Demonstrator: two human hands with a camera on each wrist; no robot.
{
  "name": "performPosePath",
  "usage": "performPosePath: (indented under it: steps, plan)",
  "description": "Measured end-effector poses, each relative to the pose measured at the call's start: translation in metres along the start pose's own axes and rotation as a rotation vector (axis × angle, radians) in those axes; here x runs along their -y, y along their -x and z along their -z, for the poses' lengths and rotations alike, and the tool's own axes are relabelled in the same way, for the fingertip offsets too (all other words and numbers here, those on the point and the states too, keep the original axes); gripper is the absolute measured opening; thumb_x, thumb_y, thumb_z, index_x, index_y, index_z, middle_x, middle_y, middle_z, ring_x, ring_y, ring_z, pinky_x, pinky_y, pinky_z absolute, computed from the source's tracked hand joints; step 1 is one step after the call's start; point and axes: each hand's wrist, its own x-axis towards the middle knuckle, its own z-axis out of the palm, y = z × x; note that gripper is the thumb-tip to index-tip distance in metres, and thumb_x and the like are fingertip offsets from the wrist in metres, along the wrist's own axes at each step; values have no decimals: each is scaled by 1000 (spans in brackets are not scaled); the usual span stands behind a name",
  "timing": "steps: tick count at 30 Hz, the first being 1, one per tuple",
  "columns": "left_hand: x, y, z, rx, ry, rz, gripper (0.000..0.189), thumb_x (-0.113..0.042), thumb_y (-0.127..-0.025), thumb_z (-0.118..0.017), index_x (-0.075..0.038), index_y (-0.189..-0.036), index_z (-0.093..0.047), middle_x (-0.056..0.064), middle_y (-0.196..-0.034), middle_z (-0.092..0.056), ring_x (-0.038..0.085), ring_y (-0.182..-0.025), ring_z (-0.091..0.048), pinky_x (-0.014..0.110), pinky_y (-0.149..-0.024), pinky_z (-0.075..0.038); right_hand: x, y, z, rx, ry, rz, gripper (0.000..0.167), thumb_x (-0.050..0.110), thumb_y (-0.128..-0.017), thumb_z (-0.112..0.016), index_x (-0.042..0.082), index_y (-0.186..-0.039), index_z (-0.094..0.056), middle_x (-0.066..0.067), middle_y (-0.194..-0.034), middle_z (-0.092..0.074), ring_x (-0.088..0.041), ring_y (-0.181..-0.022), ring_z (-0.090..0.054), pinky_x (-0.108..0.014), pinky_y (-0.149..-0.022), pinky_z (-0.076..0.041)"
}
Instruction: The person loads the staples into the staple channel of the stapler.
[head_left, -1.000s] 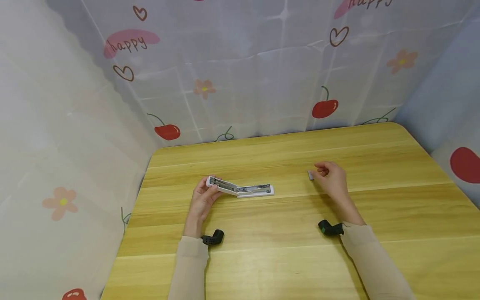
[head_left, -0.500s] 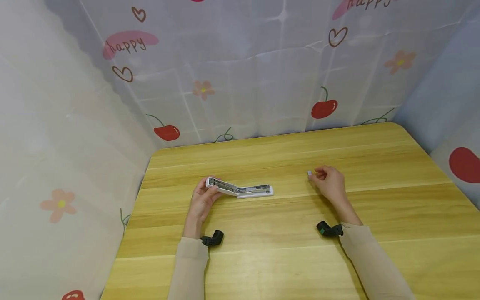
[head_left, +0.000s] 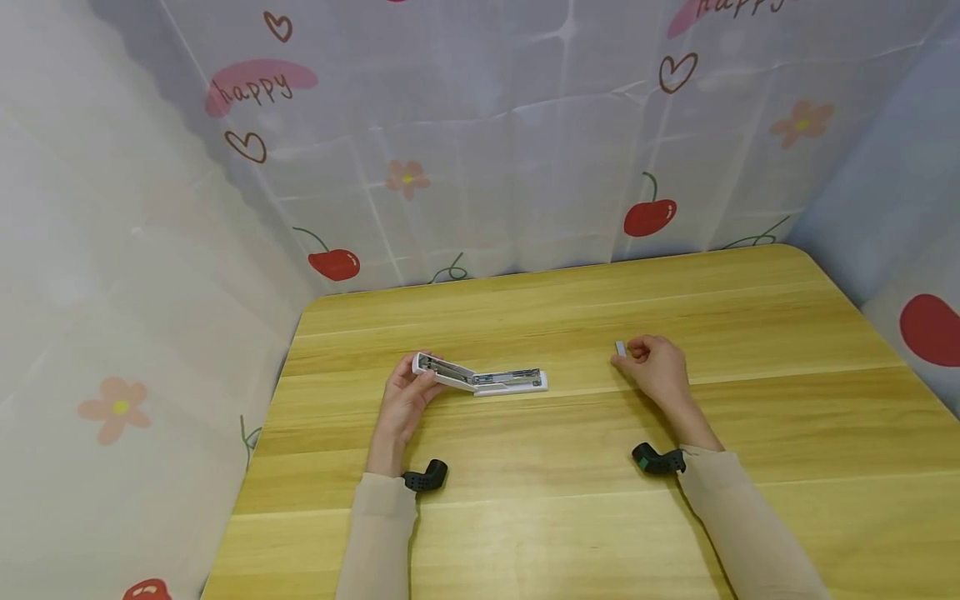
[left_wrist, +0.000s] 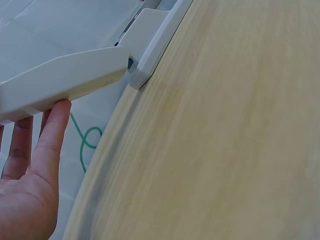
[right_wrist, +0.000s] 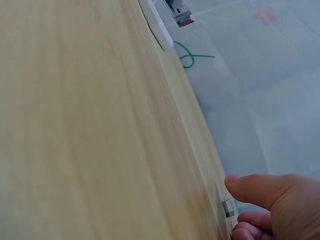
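Observation:
A white stapler [head_left: 510,386] stands unfolded on the table, its base flat and its top arm tilted up to the left. My left hand [head_left: 405,402] grips that raised arm, thumb on the near side and fingers under it. In the left wrist view the stapler's arm [left_wrist: 65,77] rests against the fingertips [left_wrist: 62,107]. Further right, my right hand [head_left: 660,367] pinches a small grey strip of staples [head_left: 620,348] at the table. From the right wrist, the staple strip [right_wrist: 227,208] shows end-on between the thumb [right_wrist: 250,189] and the curled fingers.
The wooden table [head_left: 540,500] ends at the back against a printed curtain [head_left: 510,167]. A black wrist camera [head_left: 427,475] sits at the left cuff, another wrist camera [head_left: 656,459] at the right.
The right hand has shifted slightly left and nearer, and the staple strip has turned and tilted in its fingers. The left hand and the stapler have stayed put.

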Motion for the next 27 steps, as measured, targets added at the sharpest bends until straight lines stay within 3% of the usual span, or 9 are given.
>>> performPosePath:
  steps: [11,14,20,27]
  plan:
    - [0,-1,2,18,-2,-8,33,9,-95,-52,-16,-114,-62,1,-113,-64,13,-104,-65,30,-87,-57,1,0,1,2,32,9,34,23,-85,-75,-6,-101,-68,-20,-90,-64,-30,-80,-59,-36,-67,-46]
    - [0,-1,1,17,-4,-4,34,8,-95,-52,-19,-112,-63,0,-112,-64,13,-104,-65,30,-87,-57,2,0,1,2,35,7,33,23,-85,-76,-5,-99,-68,-20,-89,-64,-30,-79,-58,-35,-67,-45]
    - [0,-1,1,7,-8,6,34,10,-96,-50,-18,-111,-63,1,-112,-64,12,-104,-64,29,-88,-57,0,0,0,3,39,10,29,21,-85,-75,-5,-98,-68,-19,-88,-64,-30,-79,-58,-37,-67,-46]
    - [0,0,0,-1,16,3,29,11,-95,-50,-2,-121,-52,3,-113,-64,13,-104,-65,29,-87,-57,-1,0,-1,3,48,18,26,19,-87,-73,-5,-97,-68,-19,-85,-65,-30,-76,-59,-37,-65,-46]
